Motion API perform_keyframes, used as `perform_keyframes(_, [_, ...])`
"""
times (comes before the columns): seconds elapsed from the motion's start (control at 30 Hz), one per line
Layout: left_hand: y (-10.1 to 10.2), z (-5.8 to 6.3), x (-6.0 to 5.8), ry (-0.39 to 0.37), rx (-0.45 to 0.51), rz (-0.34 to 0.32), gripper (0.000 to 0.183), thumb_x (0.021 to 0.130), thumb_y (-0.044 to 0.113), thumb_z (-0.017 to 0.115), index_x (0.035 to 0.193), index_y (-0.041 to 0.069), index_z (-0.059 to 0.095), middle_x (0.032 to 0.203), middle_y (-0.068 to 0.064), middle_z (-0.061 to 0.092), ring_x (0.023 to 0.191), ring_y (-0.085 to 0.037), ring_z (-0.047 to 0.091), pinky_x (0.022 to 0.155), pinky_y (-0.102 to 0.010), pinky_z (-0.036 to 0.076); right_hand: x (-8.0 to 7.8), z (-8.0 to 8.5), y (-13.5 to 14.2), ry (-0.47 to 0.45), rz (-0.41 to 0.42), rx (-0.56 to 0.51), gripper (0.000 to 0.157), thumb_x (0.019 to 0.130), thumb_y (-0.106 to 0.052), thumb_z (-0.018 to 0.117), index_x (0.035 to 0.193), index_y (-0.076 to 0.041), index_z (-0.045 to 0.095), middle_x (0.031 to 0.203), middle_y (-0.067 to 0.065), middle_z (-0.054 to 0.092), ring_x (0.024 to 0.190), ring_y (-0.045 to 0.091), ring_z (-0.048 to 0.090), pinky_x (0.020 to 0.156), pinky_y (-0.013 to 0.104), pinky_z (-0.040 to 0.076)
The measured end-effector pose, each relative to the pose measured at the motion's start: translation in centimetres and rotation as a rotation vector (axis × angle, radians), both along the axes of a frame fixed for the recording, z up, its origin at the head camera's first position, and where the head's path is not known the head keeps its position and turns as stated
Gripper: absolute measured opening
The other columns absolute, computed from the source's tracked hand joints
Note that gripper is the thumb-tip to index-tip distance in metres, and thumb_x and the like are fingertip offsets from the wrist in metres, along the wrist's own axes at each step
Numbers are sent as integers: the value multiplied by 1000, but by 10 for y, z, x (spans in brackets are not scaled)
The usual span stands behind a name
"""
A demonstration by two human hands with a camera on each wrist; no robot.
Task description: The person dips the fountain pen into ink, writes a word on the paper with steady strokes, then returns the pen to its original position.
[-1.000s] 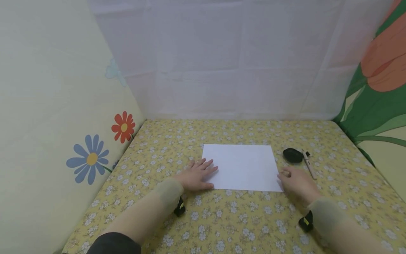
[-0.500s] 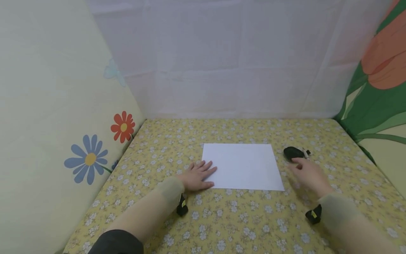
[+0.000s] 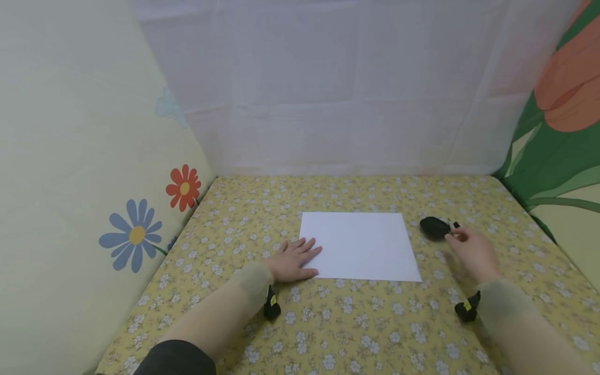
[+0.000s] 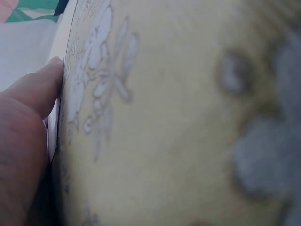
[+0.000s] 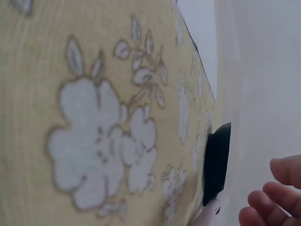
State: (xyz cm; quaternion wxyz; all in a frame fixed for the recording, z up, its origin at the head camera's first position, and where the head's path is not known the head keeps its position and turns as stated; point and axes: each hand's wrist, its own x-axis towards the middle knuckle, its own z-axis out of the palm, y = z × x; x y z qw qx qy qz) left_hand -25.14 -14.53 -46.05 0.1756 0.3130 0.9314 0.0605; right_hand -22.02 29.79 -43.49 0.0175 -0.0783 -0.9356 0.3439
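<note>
A white sheet of paper lies flat on the flowered cloth. My left hand rests spread on its left edge, and the thumb shows along that edge in the left wrist view. To the right of the sheet, my right hand hovers over a slim, pale pen-like item with a black part near its end; the hand hides most of it. Thumb and fingers stand apart with nothing between them in the right wrist view. A rounded black object lies just left of the right fingertips.
Yellow flowered cloth covers the table. A white sheet hangs as a backdrop behind it. Painted flowers mark the left wall and the right wall. Each wrist carries a small black camera.
My right hand has let go of the paper's right edge and moved right and away from me, past the black object to the pen-like item. The left hand has stayed on the paper.
</note>
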Motion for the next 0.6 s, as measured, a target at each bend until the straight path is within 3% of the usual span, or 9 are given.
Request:
perform_keyframes(0.23, [1, 6, 3, -16, 10, 10, 71, 97, 63, 34, 155, 32, 8, 161, 6, -4, 147, -21, -3, 114, -56, -2, -5, -5, 5, 45, -122, -80, 57, 101, -37, 47, 137, 7, 45, 125, 30, 49, 102, 42, 52, 69, 47, 47])
perform_keyframes(0.6, [1, 7, 4, -3, 11, 3, 72, 97, 63, 34, 156, 31, 9, 161, 5, -3, 147, -20, -2, 114, -56, -1, -15, -22, 9, -65, -298, -248, 58, 100, -32, 51, 145, 1, 38, 136, 27, 44, 110, 38, 50, 63, 32, 43])
